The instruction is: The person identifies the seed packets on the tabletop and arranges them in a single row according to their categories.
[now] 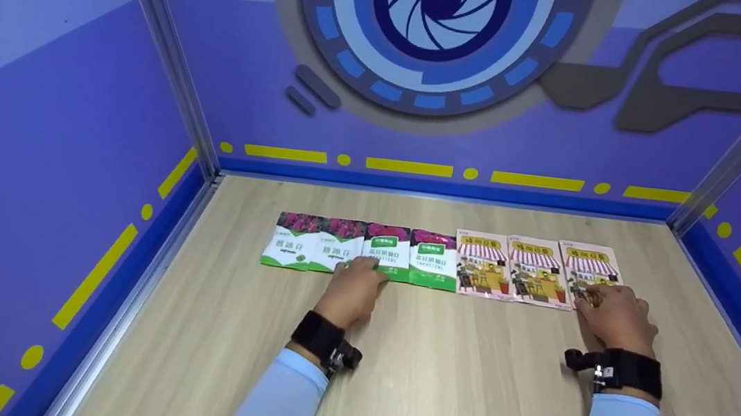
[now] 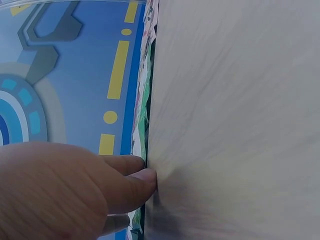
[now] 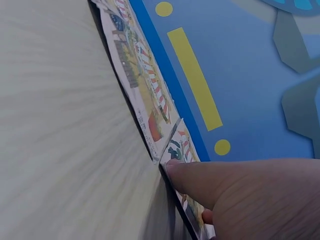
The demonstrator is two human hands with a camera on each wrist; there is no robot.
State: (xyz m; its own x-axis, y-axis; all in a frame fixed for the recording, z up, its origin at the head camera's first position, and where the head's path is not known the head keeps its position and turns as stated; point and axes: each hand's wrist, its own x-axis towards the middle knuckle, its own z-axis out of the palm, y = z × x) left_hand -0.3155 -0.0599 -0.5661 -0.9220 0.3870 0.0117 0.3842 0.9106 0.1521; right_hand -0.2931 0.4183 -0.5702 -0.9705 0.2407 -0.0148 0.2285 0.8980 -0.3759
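Flat packets lie side by side in a row on the table. At the left are two white-and-green flower seed packets [image 1: 289,244] that overlap slightly. Beside them lie two similar packets with green labels [image 1: 432,264]. Three pink packets with a striped-awning shop picture [image 1: 481,266] fill the right end. My left hand [image 1: 352,293] rests its fingertips on the lower edge near the second and third packets. My right hand [image 1: 619,320] touches the rightmost pink packet [image 1: 588,261] with thumb and fingers, covering its lower right part. In the right wrist view my thumb [image 3: 187,175] touches that packet's corner.
The wooden table [image 1: 434,383] meets a blue-purple back wall [image 1: 419,144] close behind the row. Side walls with yellow dashes rise on the left [image 1: 64,201] and right. Both wrists wear black straps [image 1: 318,334].
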